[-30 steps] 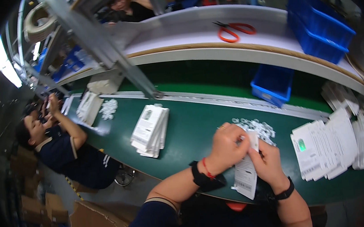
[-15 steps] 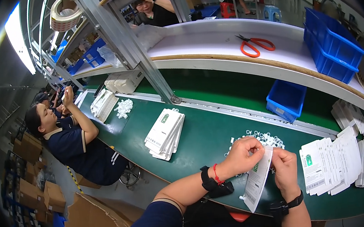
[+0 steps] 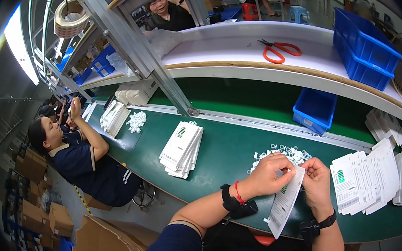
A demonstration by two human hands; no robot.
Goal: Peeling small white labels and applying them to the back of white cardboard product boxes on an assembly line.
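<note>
At the table's [image 3: 235,146] near edge – a white card [image 3: 287,204] held aslant between two hands.
The left hand [image 3: 270,173] pinches the card's top end; the right hand [image 3: 317,182] has thumb and fingertips on its upper right edge, the lower end hanging by the table's near edge. Just beyond the hands lies a pile of small white rings [image 3: 290,154] – with fanned cards [image 3: 356,182] toward the table's right end.
</note>
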